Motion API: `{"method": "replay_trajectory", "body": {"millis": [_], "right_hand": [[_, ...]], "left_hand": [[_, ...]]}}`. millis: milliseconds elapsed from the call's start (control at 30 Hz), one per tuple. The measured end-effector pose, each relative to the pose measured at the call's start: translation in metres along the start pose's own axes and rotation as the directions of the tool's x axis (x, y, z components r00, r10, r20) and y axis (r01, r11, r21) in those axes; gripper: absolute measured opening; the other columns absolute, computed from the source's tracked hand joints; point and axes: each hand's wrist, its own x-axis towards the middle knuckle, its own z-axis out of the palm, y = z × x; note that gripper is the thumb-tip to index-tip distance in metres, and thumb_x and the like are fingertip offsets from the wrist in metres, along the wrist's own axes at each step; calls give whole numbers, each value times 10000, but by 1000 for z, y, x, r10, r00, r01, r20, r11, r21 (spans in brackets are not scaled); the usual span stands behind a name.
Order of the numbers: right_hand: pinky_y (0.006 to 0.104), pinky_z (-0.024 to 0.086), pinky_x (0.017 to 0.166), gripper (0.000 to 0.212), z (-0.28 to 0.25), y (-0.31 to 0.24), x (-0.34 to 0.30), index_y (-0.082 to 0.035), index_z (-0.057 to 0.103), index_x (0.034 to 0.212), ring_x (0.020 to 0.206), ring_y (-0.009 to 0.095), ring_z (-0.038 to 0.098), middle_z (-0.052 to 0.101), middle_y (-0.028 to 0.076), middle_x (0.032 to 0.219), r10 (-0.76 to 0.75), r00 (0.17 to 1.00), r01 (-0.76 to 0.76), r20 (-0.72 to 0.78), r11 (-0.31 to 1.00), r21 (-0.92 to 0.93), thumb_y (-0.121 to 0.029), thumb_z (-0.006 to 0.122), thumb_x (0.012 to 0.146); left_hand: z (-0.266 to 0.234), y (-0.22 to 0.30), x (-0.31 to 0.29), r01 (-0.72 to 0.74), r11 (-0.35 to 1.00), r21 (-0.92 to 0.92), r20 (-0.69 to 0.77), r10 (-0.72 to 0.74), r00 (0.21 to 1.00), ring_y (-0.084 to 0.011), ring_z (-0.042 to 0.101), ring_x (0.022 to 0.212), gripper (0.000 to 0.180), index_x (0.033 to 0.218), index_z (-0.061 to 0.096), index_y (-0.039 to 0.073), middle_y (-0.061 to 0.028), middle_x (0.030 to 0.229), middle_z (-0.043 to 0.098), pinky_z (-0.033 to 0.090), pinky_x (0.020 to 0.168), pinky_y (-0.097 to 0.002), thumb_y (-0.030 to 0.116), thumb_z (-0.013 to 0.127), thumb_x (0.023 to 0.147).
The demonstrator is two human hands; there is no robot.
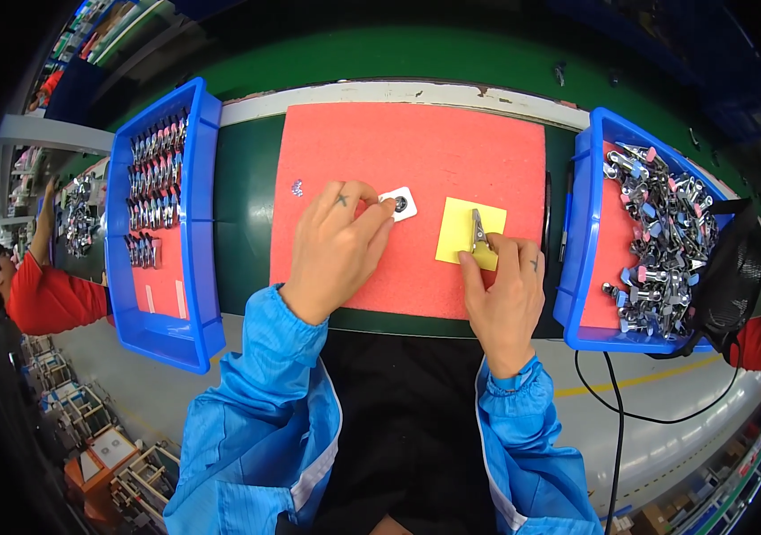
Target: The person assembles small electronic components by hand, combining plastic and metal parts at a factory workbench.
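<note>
In front of you runs a dark green counter point(242, 192) with a worn white strip along its far edge. A salmon-red foam mat point(416, 152) lies flat on its middle. On the left of the counter sits a blue bin point(205, 223) holding clips laid in rows; on the right sits another blue bin point(576, 232) filled with a loose heap of metal clips. A dark pen-like stick point(548, 209) lies in the gap between the mat and the right bin.
</note>
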Motion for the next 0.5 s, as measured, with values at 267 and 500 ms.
{"method": "replay_trajectory", "body": {"millis": [267, 500], "right_hand": [[359, 532, 758, 237, 4, 1, -6, 18, 617, 1112, 868, 237, 665, 664, 125, 937, 43, 998, -32, -41, 971, 235, -84, 704, 917], [308, 558, 761, 216, -9, -10, -21, 59, 596, 1147, 863, 185, 699, 719, 154, 980, 108, 965, -258, 239, 557, 789, -40, 649, 962]], "left_hand": [[7, 2, 22, -29, 997, 70, 125, 20, 992, -322, 615, 875, 116, 866, 595, -7, -153, 875, 593, 512, 746, -431, 49, 681, 812], [8, 2, 9, 39, 997, -64, 40, -37, 999, -338, 631, 814, 119, 963, 541, -9, -188, 856, 607, 509, 696, -402, 24, 640, 905]]}}
